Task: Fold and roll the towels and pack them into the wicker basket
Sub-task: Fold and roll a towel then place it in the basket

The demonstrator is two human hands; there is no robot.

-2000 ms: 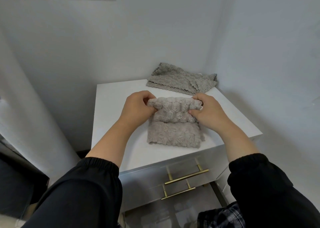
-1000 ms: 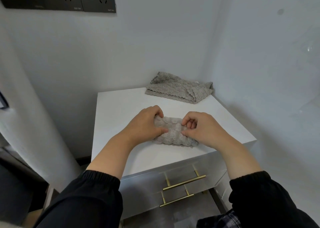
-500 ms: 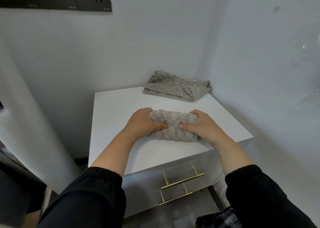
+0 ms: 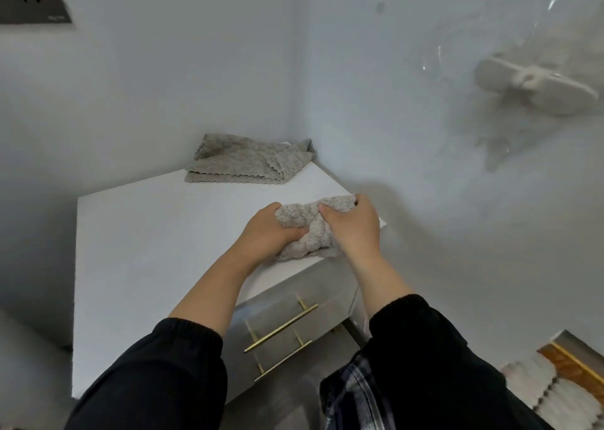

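A grey fluffy rolled towel (image 4: 305,231) sits near the front right corner of the white cabinet top (image 4: 157,233). My left hand (image 4: 266,233) grips its left end, thumb pressed into the roll. My right hand (image 4: 353,225) grips the right part from above, fingers curled over the far edge. A second grey towel (image 4: 248,163) lies loosely folded at the back of the cabinet top, against the wall. No wicker basket is in view.
The cabinet stands in a corner between two white walls, with gold drawer handles (image 4: 281,330) on its front. A white wall fitting (image 4: 536,87) sticks out at upper right. A light ribbed cloth (image 4: 542,387) lies at lower right, beside a brown edge.
The towel went from half rolled to a full roll. Both hands now squeeze it and have shifted it right, toward the cabinet's front right corner. The camera view has swung right.
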